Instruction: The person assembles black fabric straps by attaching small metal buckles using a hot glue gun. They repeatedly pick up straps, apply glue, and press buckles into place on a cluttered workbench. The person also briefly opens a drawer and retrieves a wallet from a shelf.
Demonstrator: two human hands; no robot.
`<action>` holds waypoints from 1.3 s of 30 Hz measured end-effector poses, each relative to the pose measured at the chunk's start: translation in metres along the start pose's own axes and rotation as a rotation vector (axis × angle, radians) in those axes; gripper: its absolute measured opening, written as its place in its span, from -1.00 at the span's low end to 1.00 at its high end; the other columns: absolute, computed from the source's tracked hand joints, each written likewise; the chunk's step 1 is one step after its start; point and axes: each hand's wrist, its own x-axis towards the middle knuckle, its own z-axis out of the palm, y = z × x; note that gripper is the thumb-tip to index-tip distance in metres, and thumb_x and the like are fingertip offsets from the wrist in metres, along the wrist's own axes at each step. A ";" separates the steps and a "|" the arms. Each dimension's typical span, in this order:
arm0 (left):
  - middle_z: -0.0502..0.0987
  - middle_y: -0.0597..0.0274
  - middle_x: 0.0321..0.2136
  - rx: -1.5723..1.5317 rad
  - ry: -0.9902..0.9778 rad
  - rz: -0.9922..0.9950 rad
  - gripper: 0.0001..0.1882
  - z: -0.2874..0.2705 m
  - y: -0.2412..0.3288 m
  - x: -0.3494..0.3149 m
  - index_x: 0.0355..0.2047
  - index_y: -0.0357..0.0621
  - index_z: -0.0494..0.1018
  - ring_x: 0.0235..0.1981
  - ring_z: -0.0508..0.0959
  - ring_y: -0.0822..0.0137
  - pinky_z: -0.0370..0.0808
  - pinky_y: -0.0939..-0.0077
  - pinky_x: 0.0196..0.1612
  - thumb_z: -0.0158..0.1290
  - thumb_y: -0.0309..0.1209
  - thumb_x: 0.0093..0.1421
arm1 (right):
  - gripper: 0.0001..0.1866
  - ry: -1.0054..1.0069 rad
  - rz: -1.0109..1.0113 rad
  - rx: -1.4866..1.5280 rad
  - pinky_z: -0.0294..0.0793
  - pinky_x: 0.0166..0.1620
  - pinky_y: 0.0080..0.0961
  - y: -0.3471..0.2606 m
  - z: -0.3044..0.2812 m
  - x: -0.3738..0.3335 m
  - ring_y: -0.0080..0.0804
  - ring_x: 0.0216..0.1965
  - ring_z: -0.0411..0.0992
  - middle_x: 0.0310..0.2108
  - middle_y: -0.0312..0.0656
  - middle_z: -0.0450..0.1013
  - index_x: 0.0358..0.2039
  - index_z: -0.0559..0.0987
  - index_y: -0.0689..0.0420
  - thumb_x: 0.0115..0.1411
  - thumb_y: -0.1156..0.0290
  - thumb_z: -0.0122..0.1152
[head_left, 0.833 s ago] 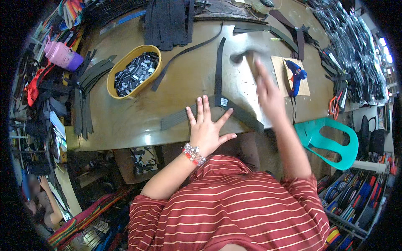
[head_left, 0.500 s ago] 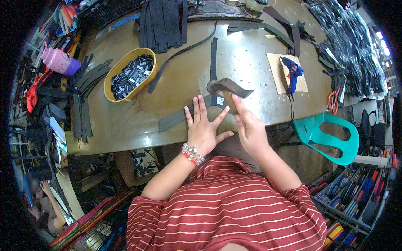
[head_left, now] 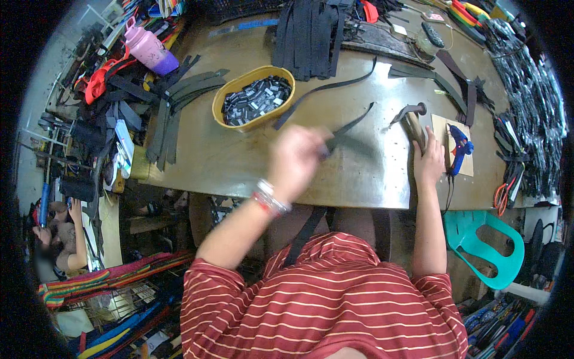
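Note:
My left hand (head_left: 296, 158) is smeared by motion above the middle of the table, closed on a black strap (head_left: 353, 124). From the hand the strap reaches up and to the right, its far end thin and loose. A small dark piece shows at the fingertips, too blurred to make out. On the right, my right hand (head_left: 429, 161) has its thumb and fingers around the lower handle of a claw hammer (head_left: 415, 127). The hammer's dark head points away from me. Another black strap (head_left: 308, 235) hangs from the table edge toward my lap.
A yellow tub (head_left: 217, 107) of small black pieces stands left of centre. Black strap bundles (head_left: 308, 42) lie behind and left. Right of the hammer, a blue glue gun (head_left: 459, 146) rests on cardboard (head_left: 441, 128). Orange-handled scissors (head_left: 501, 197) and a green chair (head_left: 514, 257) are farther right.
The hammer has moved right, from the centre to beside the cardboard, with my right hand. My left hand has lifted off the table and taken up the strap. The view has shifted.

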 end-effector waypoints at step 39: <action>0.47 0.48 -0.50 -1.394 -1.008 -1.152 -0.85 0.065 -0.010 0.020 -0.26 -0.14 0.44 -0.65 0.27 0.73 0.19 0.86 -0.71 0.01 -0.36 0.22 | -0.73 -0.338 -0.905 0.895 0.47 -0.33 -0.43 -0.072 -0.097 -0.078 -0.31 -0.36 0.43 -0.35 -0.19 0.42 -0.26 0.52 0.20 -0.03 0.47 0.09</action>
